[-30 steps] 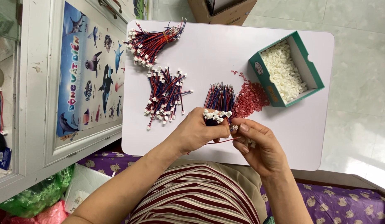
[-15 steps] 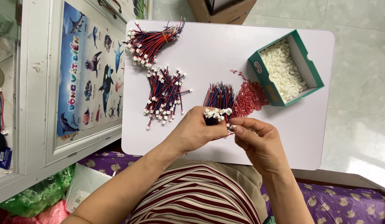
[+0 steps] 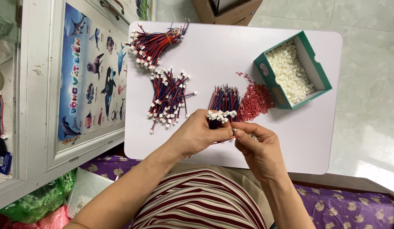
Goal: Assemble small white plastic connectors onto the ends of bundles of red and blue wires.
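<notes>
Two hands met over the near edge of the white table [image 3: 290, 144], and I took the view from left to right; far left stood a white cabinet door [image 3: 40, 85] with a sea-animal poster [image 3: 95, 76] on it; next, on the table's far left corner, lay a tied bundle of red and blue wires [image 3: 156, 42], and below it a loose heap of wires with white plugs [image 3: 169, 99]; then came my left hand [image 3: 197, 135], closed around a small sheaf of wired plugs [image 3: 220, 115], the white plug ends standing out above the fingers; just beyond that sheaf lay a row of bare-ended wires [image 3: 224, 96] touching a pile of small red pieces [image 3: 256, 101]; my right hand [image 3: 258, 148] sat against the left, its thumb and forefinger pinching something small at the sheaf's side, though I could not tell what it was; far right stood a green box [image 3: 286, 95] full of white plastic housings [image 3: 290, 72].

I judged the risks to be these: the left hand's hold was full, so a slack finger could let plugs slide out and mix with the heap; the pinched part was tiny, and a slip could drop it into my lap; a careless wrist could scatter the red pieces.
</notes>
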